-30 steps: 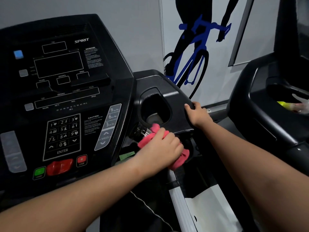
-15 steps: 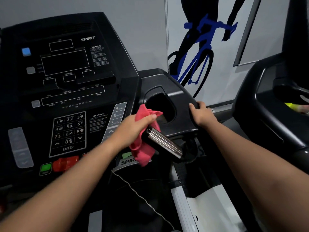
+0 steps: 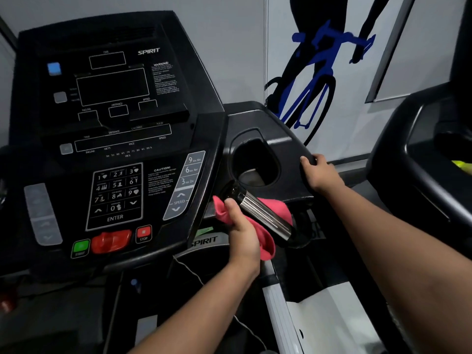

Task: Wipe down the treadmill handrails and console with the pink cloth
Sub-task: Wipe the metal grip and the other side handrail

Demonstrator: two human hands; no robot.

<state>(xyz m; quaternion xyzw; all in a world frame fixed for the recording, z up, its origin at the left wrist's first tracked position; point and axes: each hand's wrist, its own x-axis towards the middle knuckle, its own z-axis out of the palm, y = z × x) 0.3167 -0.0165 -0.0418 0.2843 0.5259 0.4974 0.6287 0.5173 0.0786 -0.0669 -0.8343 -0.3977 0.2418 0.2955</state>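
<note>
1. The left hand (image 3: 242,236) is holding the pink cloth (image 3: 269,245), its thumb pressing on the fabric and its fingers going underneath, out of sight.
2. The pink cloth is wrapping under the chrome handrail grip (image 3: 265,218) and showing on both sides of it, at about 4 o'clock from the keypad of the console (image 3: 115,149).
3. The right hand (image 3: 320,175) is sitting at 2 o'clock from the left hand, its fingers curling over the edge of the black cup-holder tray (image 3: 255,116).
</note>
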